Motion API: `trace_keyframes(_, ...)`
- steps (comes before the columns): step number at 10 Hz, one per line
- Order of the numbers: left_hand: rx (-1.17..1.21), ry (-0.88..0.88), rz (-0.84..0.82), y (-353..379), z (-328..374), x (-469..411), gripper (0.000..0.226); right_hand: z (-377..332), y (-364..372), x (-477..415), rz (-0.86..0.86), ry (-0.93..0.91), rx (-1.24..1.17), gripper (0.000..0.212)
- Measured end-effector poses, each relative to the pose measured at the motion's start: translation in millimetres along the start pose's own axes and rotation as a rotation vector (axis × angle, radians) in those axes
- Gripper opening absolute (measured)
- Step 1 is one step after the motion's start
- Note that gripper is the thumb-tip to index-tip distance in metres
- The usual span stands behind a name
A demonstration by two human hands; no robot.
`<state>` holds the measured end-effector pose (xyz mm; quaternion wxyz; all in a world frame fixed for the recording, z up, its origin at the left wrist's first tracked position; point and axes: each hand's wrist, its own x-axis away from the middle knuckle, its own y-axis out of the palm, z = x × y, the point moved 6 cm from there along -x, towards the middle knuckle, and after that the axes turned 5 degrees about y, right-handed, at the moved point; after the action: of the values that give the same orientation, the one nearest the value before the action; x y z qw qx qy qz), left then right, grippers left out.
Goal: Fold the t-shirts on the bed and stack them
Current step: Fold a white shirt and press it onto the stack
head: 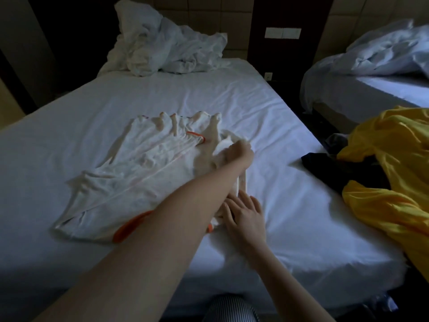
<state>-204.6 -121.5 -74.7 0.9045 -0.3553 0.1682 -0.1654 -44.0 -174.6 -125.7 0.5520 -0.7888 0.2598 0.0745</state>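
On the bed (162, 94), mid-sheet: white t-shirt (130, 173) with orange trim lies spread and wrinkled | left grip (239, 152) reaches across, fingers curled, pinching the shirt's far right edge | right grip (245, 213) flat, fingers straight, pressing its near edge | yellow garment (390, 163) heaped at the bed's right side.

Dim room with 2 beds. The near bed (209, 94), in a wrinkled white sheet, has crumpled white bedding (162, 45) heaped at its head. Behind, beige padded wall panels (209, 10) flank a dark panel (283, 10) bearing a switch plate (282, 33). The other bed (394, 87), at right, holds a rumpled duvet (385, 52).
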Motion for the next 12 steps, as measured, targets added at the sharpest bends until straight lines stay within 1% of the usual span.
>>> trace_keyframes(1, 0.577, -0.007, 0.022, -27, 23, -9, 0.024, -2, -8, 1, 0.136, 0.042, 0.015, 0.042)
trace_keyframes(2, 0.832, -0.219, 0.094, -61, -24, -18, 0.028, -1, -14, 5, 0.276, 0.077, 0.026, 0.056)
trace_keyframes(3, 0.984, -0.281, 0.077, -109, -72, -15, 0.028, -6, -15, 2, 0.087, 0.098, 0.026, 0.066)
trace_keyframes(4, 0.676, -0.366, 0.000, -161, -115, 35, 0.032, 0, -4, 1, -0.127, 0.041, 0.015, 0.063)
trace_keyframes(5, 0.930, -0.563, 0.003, -162, -163, 44, 0.008, -2, -2, -1, -0.085, -0.049, -0.007, 0.055)
trace_keyframes(6, 0.893, -0.643, -0.103, -157, -166, 56, 0.008, -8, -10, 0, -0.012, -0.032, -0.058, 0.040)
trace_keyframes(7, 0.952, -0.640, -0.104, -164, -155, 58, 0.018, -10, -16, -1, -0.035, -0.012, -0.042, 0.046)
trace_keyframes(8, 1.146, -0.521, -0.041, -180, -131, 47, 0.014, -18, -18, -11, -0.120, 0.040, 0.073, 0.042)
trace_keyframes(9, 1.253, -0.409, 0.018, -194, -122, 30, 0.018, -22, -26, -22, -0.034, 0.122, 0.082, 0.024)
trace_keyframes(10, 1.186, -0.407, 0.026, -203, -129, 21, 0.013, -22, -39, -20, 0.122, 0.019, 0.233, 0.030)
trace_keyframes(11, 1.107, -0.515, 0.086, -198, -170, 11, 0.035, -15, -34, -9, 0.109, -0.083, 0.402, 0.012)
trace_keyframes(12, 0.981, -0.635, 0.123, -196, -215, 24, 0.035, 0, -27, -4, -0.022, 0.013, 0.310, 0.029)
